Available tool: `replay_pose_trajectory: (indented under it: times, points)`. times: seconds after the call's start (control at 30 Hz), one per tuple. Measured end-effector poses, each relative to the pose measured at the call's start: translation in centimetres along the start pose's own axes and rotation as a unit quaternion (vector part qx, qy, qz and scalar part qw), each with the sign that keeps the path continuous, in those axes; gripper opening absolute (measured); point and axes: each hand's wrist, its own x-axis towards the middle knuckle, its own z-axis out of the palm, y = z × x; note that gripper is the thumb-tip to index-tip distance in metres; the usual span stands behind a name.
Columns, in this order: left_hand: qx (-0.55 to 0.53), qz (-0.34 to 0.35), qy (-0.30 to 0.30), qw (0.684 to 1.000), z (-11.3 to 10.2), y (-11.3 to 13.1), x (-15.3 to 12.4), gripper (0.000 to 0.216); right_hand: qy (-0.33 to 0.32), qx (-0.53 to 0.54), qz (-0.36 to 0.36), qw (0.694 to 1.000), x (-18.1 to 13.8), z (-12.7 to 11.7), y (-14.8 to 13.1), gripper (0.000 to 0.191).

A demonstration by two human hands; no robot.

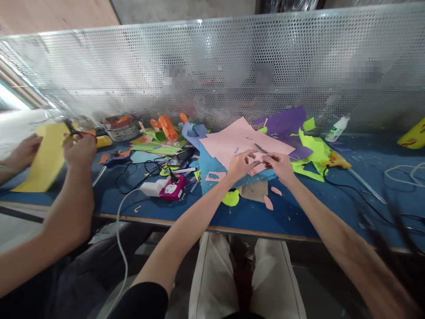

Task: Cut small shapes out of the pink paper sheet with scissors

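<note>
My right hand (278,165) is closed around what looks like a pair of scissors (260,148). Their dark blades point up and to the left, while the handles are hidden in the fingers. Close beside it, my left hand (243,165) has its fingers curled in a pinch; a small bit of pink paper seems to be at the fingertips, too small to be sure. Both hands are over a large pink sheet (232,137), which lies on blue paper (207,166). A pink scrap with a cut-out hole (215,176) rests left of my left wrist.
At left, a co-worker's hands hold yellow paper (48,159) and scissors. A magenta power adapter (172,188) with a white cable sits on the blue table (186,212). Behind are an orange glue gun (168,128), purple paper (288,122), a white glue bottle (338,129) and a perforated metal screen (212,48).
</note>
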Motion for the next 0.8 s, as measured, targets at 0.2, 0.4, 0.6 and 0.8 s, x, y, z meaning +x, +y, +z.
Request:
replay_pose_trajectory:
  times: [0.2, 0.4, 0.6, 0.8]
  points:
    - [0.022, 0.046, 0.009, 0.999, 0.03, 0.04, -0.05, 0.037, 0.001, 0.009, 0.012, 1.0, 0.38, -0.09, 0.67, 0.028]
    - [0.029, 0.061, 0.006, 0.998, -0.04, -0.27, 0.04, 0.039, -0.004, -0.017, -0.004, 1.0, 0.32, -0.09, 0.74, 0.032]
    - [0.037, 0.049, 0.021, 0.998, 0.01, -0.06, -0.11, 0.036, 0.006, -0.013, 0.0, 1.0, 0.16, -0.03, 0.37, 0.027]
    - [0.042, 0.033, 0.018, 0.998, 0.26, -0.46, -0.03, 0.034, 0.003, -0.01, -0.005, 1.0, 0.14, -0.1, 0.24, 0.022]
